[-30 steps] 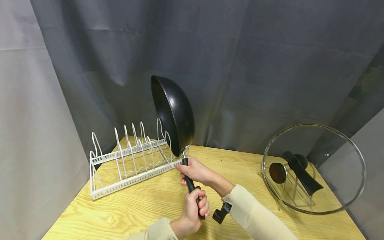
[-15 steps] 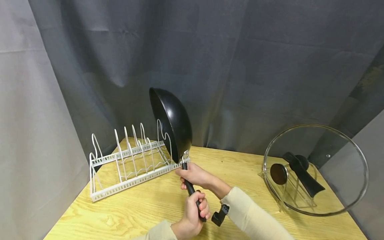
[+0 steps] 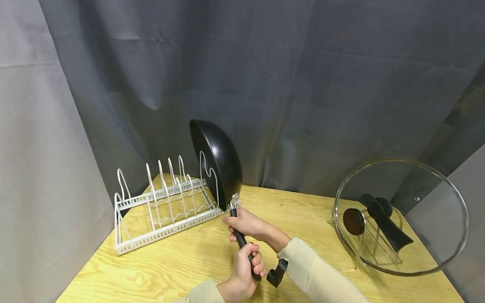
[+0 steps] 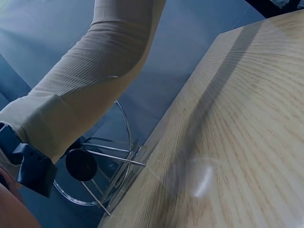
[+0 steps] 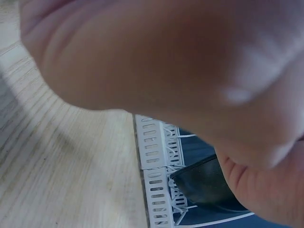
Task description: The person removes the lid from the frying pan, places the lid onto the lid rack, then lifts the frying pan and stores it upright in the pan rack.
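Observation:
In the head view a black wok [image 3: 225, 162] stands on edge at the right end of the white wire rack [image 3: 172, 225], its hollow side facing left. A wire divider of the rack passes in front of the wok's rim. My right hand [image 3: 248, 223] grips the black handle [image 3: 240, 239] close to its metal joint. Lower down, my left hand [image 3: 244, 269] has its fingers curled round the handle's end. In the right wrist view, part of the dark wok [image 5: 206, 183] shows beside the rack [image 5: 156, 185], mostly hidden behind the hand [image 5: 166, 61].
A large glass lid [image 3: 464, 219] leans in a small wire stand [image 3: 358, 248] at the right of the wooden table [image 3: 303, 210]. The lid has a long black handle piece and a round brown knob. Grey curtains [image 3: 322, 105] hang behind and at the sides.
Both hands keep their grip on the handle. The wok has come down towards the right end of the rack, and my right hand has sunk slightly with it.

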